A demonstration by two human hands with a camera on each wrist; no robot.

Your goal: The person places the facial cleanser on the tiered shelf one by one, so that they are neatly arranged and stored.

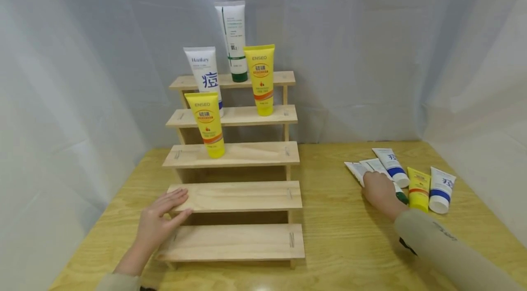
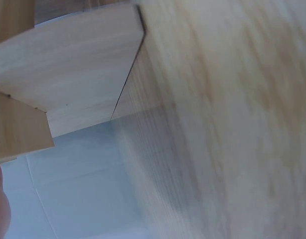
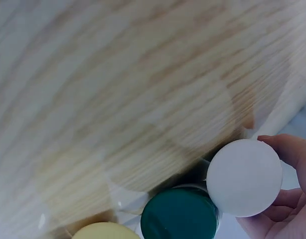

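Left hand (image 1: pixel 158 220) spread on rack (image 1: pixel 243 197), right hand (image 1: pixel 379 194) round white-capped tube (image 3: pixel 244 178), green-capped tube (image 3: pixel 179 215) alongside

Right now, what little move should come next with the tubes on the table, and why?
I'd probably lift the white tube with the round white cap upward: the right hand curls round it, and the white tube with the round dark-green cap lies right beside it, so going straight up might avoid nudging that one. The left hand rests on the pale wooden stepped stand.
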